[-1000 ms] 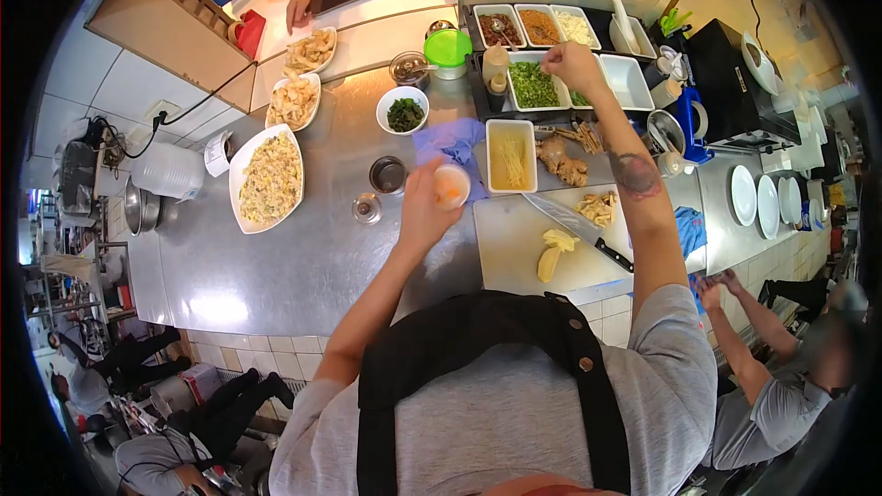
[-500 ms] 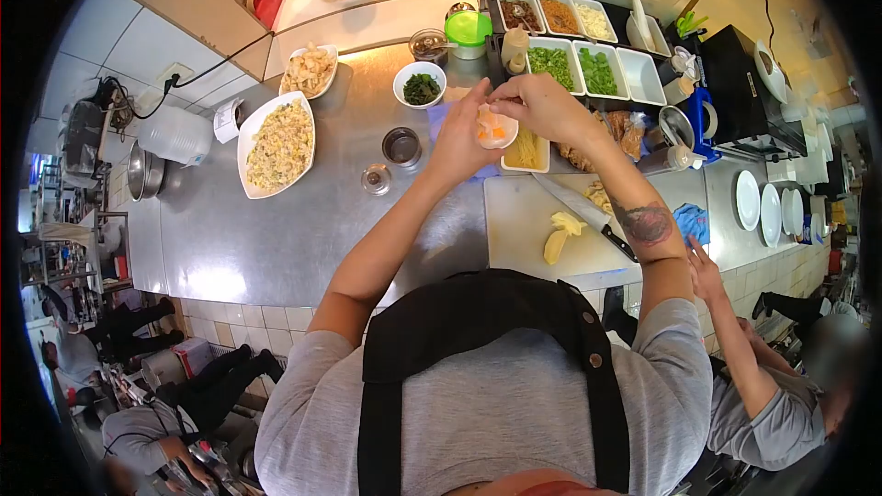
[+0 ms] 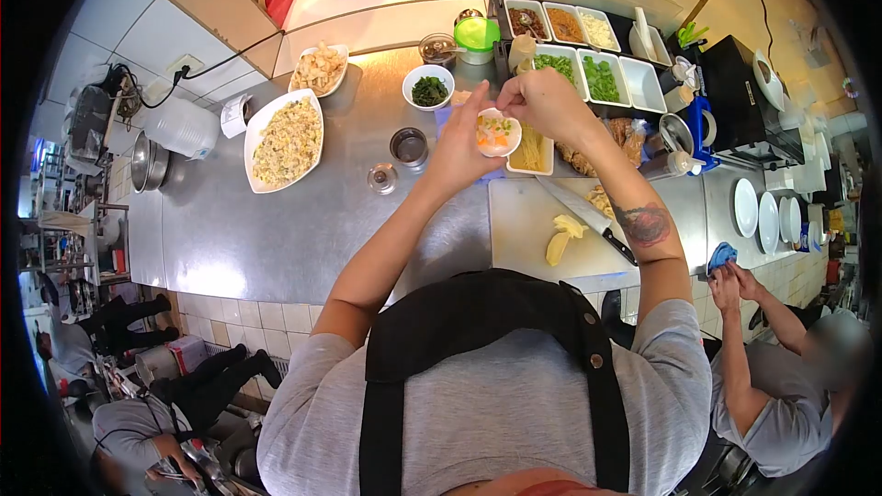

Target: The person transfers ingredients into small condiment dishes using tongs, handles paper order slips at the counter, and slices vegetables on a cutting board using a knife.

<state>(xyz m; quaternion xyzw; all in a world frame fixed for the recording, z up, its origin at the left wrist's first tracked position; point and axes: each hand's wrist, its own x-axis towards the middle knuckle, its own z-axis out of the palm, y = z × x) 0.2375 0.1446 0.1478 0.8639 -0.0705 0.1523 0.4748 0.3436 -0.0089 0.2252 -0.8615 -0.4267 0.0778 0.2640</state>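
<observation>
My left hand (image 3: pixel 462 149) is closed around a small white bowl (image 3: pixel 511 143) and tilts it towards me. Orange chunks and green bits (image 3: pixel 494 130) show inside the bowl. Right above its rim, my right hand (image 3: pixel 551 103) has its fingertips pinched together; whatever they hold, if anything, is too small to make out. A tub of pale yellow strips (image 3: pixel 526 158) stands just beyond the bowl on the right. Close to my left hand are a white bowl of dark greens (image 3: pixel 428 88) and a small dark metal cup (image 3: pixel 408 145).
A knife (image 3: pixel 597 218) lies on the cutting board (image 3: pixel 514 248) beside yellow pieces (image 3: pixel 560 243). Topping trays (image 3: pixel 643 83) line the back right. Large plates of fried rice (image 3: pixel 285 142) and fried pieces (image 3: pixel 319 71) stand left. A co-worker at right holds a blue cloth (image 3: pixel 722 255).
Green bits now show on the orange chunks in the bowl. The co-worker's blue cloth has come up off the counter. Across the counter, another person's plate has moved onto the dark tray.
</observation>
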